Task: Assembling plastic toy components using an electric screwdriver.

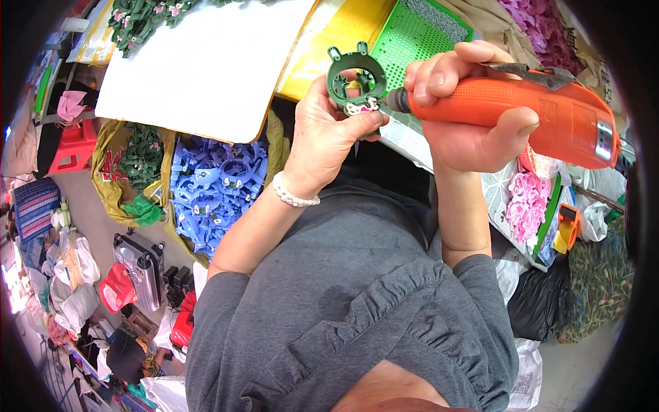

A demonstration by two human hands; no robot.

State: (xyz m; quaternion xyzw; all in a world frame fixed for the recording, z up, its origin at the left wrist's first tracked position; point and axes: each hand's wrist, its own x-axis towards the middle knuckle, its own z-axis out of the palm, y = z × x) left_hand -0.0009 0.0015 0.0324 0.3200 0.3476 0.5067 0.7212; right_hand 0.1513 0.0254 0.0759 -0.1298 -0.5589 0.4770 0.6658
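My left hand (322, 130) pinches a dark green plastic ring-shaped part (355, 74) by its lower side. The part has two small loops on top and a white and pink piece at its base. In my right hand (473, 103) is an orange electric screwdriver (522, 113), gripped along its body and pointing left. Its dark chuck (398, 100) is close to the base of the green part; whether the bit touches it I cannot tell.
A white board (199, 69) lies at the upper left, with green parts (147, 20) at its far edge. A perforated green basket (412, 38) stands ahead. Sacks hold blue parts (218, 189) and green parts (143, 158). Pink parts (528, 206) sit at the right.
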